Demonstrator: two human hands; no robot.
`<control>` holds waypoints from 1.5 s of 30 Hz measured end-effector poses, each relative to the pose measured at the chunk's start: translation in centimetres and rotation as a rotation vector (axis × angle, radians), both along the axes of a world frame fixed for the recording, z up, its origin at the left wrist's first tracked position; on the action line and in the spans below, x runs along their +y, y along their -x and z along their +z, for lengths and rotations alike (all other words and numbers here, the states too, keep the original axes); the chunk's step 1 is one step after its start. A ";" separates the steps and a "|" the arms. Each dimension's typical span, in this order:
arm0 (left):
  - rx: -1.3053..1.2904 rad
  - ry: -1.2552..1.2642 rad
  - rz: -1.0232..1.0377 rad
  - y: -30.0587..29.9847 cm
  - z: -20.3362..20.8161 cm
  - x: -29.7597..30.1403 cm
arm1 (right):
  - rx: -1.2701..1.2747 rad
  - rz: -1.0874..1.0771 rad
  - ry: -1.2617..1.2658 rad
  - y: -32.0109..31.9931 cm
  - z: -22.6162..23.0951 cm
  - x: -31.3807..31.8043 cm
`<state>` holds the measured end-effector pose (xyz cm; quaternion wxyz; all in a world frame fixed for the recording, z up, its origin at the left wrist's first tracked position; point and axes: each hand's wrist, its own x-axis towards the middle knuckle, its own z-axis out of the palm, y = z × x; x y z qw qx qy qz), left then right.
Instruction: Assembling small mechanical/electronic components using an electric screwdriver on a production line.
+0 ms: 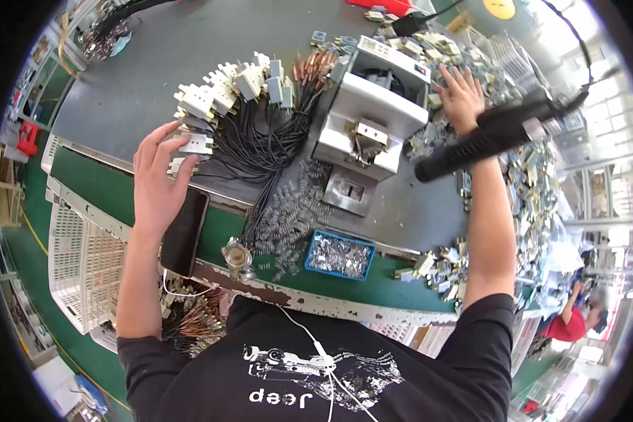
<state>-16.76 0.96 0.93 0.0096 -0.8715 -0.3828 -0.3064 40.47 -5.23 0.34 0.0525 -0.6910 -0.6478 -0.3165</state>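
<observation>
My left hand is at the left of the bench, fingers curled around the near end of a white plug connector. That connector lies at the edge of a fan of similar white connectors on black cables. Part of another white piece shows beneath my fingers. Beyond a small grey-white bench machine, my right hand reaches over a heap of loose metal-and-plastic connector parts. Its fingers are spread, and nothing shows in them. A metal fixture sits on the machine's front.
Small springs lie before the machine, beside a blue tray of small metal parts. A phone rests at the bench edge near my left forearm. A black cylindrical device hangs above my right forearm. Copper-ended wires lie behind the cables.
</observation>
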 end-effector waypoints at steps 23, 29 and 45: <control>-0.211 -0.201 -0.124 -2.3 -0.3 -2.1 | 0.807 -0.039 -0.110 12.2 1.2 -12.8; -0.015 0.063 -0.659 -9.0 0.4 -1.5 | 1.544 -0.083 -0.304 16.8 -0.4 -19.2; 0.451 -0.191 -0.600 -12.6 -2.4 -1.2 | 1.966 0.065 -0.111 24.8 0.6 -18.8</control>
